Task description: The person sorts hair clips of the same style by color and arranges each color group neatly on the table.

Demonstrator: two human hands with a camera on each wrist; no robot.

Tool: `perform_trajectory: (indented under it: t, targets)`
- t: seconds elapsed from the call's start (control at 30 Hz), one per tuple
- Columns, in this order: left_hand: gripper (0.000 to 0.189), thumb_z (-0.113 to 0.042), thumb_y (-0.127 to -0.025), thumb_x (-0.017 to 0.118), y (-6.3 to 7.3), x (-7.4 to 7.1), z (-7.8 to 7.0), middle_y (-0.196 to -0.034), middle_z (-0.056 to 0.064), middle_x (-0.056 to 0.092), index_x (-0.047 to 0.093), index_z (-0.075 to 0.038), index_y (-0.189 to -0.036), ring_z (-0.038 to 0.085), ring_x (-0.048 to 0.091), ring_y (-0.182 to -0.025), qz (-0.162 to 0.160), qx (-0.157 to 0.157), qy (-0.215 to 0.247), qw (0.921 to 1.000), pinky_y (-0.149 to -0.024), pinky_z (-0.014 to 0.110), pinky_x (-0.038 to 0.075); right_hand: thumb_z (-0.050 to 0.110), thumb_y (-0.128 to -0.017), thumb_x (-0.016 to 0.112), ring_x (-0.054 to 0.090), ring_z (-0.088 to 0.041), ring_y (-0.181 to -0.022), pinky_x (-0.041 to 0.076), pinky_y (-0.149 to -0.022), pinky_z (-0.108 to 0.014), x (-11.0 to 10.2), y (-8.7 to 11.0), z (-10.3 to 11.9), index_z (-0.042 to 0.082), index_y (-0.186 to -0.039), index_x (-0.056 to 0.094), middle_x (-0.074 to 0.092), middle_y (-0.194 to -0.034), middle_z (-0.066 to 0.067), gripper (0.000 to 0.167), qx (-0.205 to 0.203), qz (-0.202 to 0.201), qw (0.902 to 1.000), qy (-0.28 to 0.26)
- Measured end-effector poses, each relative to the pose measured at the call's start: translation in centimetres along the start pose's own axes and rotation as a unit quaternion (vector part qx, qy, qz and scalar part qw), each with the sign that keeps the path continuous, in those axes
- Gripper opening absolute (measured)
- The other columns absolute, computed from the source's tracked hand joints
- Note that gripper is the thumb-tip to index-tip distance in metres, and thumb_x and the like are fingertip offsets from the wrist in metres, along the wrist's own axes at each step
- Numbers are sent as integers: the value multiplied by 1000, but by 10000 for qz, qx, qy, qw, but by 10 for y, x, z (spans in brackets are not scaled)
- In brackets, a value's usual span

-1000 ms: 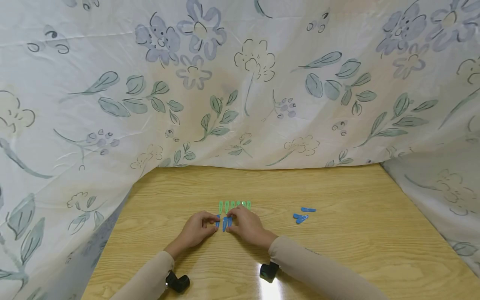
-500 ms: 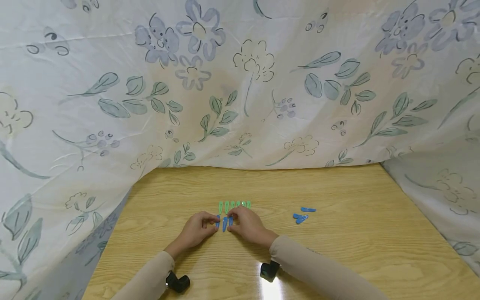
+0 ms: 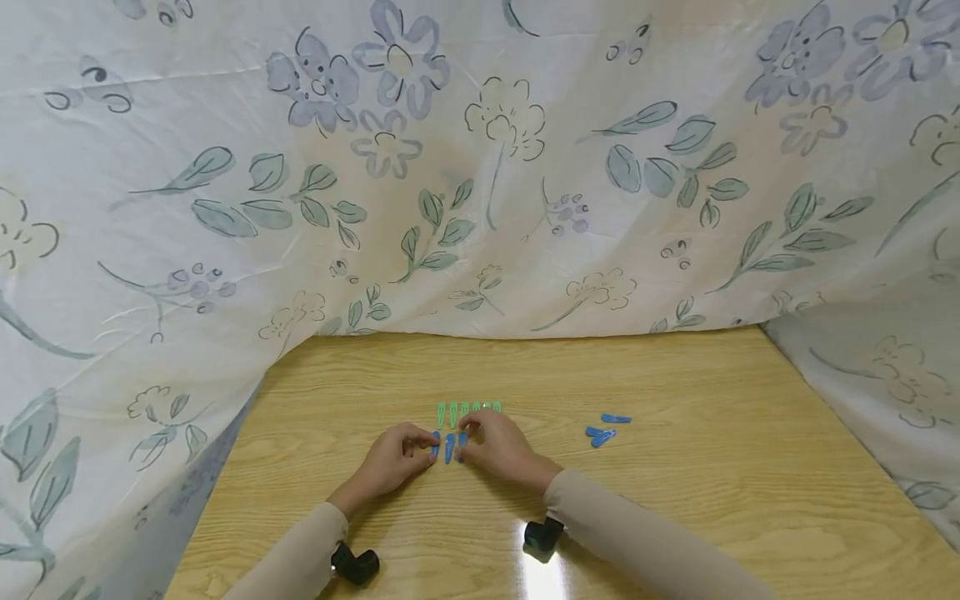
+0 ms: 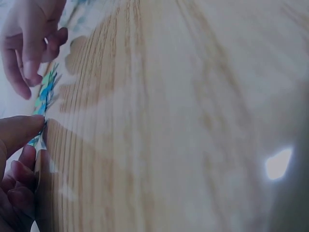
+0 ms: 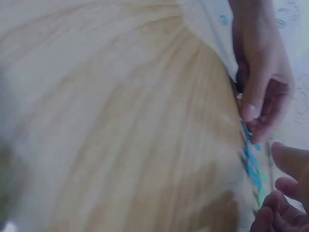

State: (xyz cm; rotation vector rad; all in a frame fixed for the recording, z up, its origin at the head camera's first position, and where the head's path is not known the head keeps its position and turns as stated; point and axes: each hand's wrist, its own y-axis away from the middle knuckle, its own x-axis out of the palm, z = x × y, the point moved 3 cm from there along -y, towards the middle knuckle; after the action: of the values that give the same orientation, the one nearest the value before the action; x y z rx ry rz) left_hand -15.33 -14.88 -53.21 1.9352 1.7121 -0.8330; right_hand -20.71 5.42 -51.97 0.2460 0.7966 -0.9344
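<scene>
In the head view, three blue hair clips stand side by side in a short row on the table. My left hand [image 3: 393, 457] pinches the leftmost blue hair clip [image 3: 436, 442] between thumb and fingers, at its two ends. The middle blue clip [image 3: 449, 448] lies free. Around the right blue clip [image 3: 462, 440], my right hand [image 3: 497, 446] has thumb and index finger parted. Seen from the left wrist, the right hand [image 4: 34, 43] hovers just off the clips. Behind the blue row runs a row of several green hair clips [image 3: 453, 413], its right end partly behind my right hand.
Several loose blue clips [image 3: 602, 437] lie to the right on the wooden table [image 3: 712, 483]. A floral cloth [image 3: 525, 250] hangs along the table's back and both sides. Light glares off the tabletop near the front.
My right hand has eased slightly right and its fingers have come off the right blue clip, which now sits a little apart from the middle one. The left hand stays put.
</scene>
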Motion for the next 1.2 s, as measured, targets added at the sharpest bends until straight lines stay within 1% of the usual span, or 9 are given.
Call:
perform_trajectory:
  t: [0.13,0.23,0.33,0.43,0.57,0.67,0.87,1.2]
  targets:
    - [15,-16,-92,75,0,0,1,-111,7,70,78,-15,-107,5,47,-65,2,-16,1,10000,-59,21,42,26,-93,75,55,-12,-78,46,-66,-24,-9,3,0,5,-118,69,67,-106,-7,34,88,32,9995,-298]
    - [16,-16,-92,75,0,1,1,-110,7,70,79,-15,-107,5,46,-64,6,-27,-4,10000,-58,22,41,26,-95,73,52,-10,-70,45,-60,-22,-17,4,-1,4,-120,68,66,-108,-10,34,120,-11,9987,-499]
    - [16,-16,-92,75,0,1,0,-108,7,70,79,-14,-108,5,45,-63,20,-19,-22,10000,-57,22,41,25,-95,73,54,-11,-71,46,-60,-23,-25,4,-4,5,-120,68,67,-108,-11,32,155,-93,9981,-592]
    - [16,-17,-92,74,1,1,0,-107,6,70,79,-14,-108,5,45,-63,24,6,-52,10000,-57,21,41,24,-95,73,53,-11,-69,46,-57,-23,-33,6,-7,5,-119,69,67,-108,-11,32,160,-177,9974,-680]
    - [17,-17,-93,74,1,0,-1,-106,5,70,79,-14,-109,5,44,-62,31,39,-55,10000,-57,21,40,21,-94,73,50,-11,-62,43,-52,-22,-43,11,-13,4,-118,69,67,-107,-11,29,210,-280,9958,-842]
    - [17,-17,-93,74,1,1,-1,-106,5,70,79,-14,-109,5,44,-62,39,61,-38,10000,-57,22,40,20,-94,73,48,-10,-58,42,-51,-22,-48,14,-16,4,-116,70,67,-102,-9,27,223,-300,9953,-898]
    - [17,-18,-93,74,1,0,1,-105,5,69,79,-15,-109,4,44,-62,52,96,16,9999,-57,21,40,22,-96,71,45,-7,-54,41,-48,-22,-53,17,-20,3,-116,70,66,-98,-4,28,212,-152,9959,-862]
    - [16,-18,-92,75,-1,0,3,-108,5,70,79,-16,-108,4,45,-62,10,63,-17,10000,-57,21,40,22,-96,70,45,-5,-54,40,-48,-21,-69,28,-27,5,-116,71,68,-99,-2,25,242,-178,9977,-606]
